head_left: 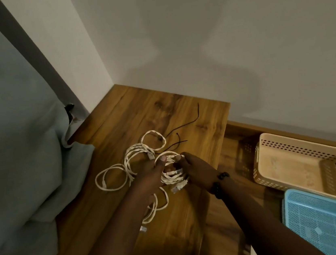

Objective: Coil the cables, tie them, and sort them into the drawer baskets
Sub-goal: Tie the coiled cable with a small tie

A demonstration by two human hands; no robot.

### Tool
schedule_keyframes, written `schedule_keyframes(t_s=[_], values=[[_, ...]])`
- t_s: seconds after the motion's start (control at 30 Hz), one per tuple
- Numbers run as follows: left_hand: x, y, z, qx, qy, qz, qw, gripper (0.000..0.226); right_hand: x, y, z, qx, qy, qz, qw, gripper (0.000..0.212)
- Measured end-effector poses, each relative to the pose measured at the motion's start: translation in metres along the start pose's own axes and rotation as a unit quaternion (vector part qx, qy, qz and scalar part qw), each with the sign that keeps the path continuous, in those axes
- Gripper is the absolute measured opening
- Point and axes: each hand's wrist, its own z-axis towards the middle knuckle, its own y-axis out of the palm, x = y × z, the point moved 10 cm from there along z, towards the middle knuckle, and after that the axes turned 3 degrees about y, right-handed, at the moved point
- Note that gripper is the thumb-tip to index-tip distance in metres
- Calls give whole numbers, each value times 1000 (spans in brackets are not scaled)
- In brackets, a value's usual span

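while both hands work above the wooden desk [119, 116], the left hand [151, 177] and right hand [197, 172] pinch a white cable coil [174, 176]; beige basket [307, 165] and blue basket [331, 223] sit to the right.

Two hands work at the cables: the left hand [148, 177] and the right hand [196, 172]. The white network cables [132, 155] form one tangle whose number cannot be told. Three black ties [185, 123] lie beyond it. Two baskets sit right: one beige basket [304, 142], one blue basket [331, 221]. One black bracelet [219, 182].
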Motion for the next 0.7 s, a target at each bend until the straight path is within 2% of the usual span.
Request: schedule_keyframes(t_s=[0.1,0.13,0.2,0.27,0.3,0.43,0.53,0.6,0.7], values=[[9,-10,3,45,17,-2,999,33,0,3,16,-48,15,9,999,51],[14,-14,5,61,30,9,998,33,3,-2,23,-34,25,28,999,54],[19,-24,8,96,46,14,994,34,10,-28,39,72,43,22,996,52],[23,-29,11,114,48,7,992,30,18,-58,50,185,52,-50,980,35],[25,-32,13,120,48,5,992,28,23,-67,54,212,61,-95,971,29],[38,-41,21,140,68,6,988,38,29,-77,71,228,81,-199,950,36],[42,-48,28,144,74,14,987,38,21,-74,81,239,71,-244,937,29],[43,-51,30,147,61,2,987,34,17,-73,86,254,55,-240,935,20],[46,-54,30,154,49,-21,987,32,19,-77,90,270,44,-168,947,17]])
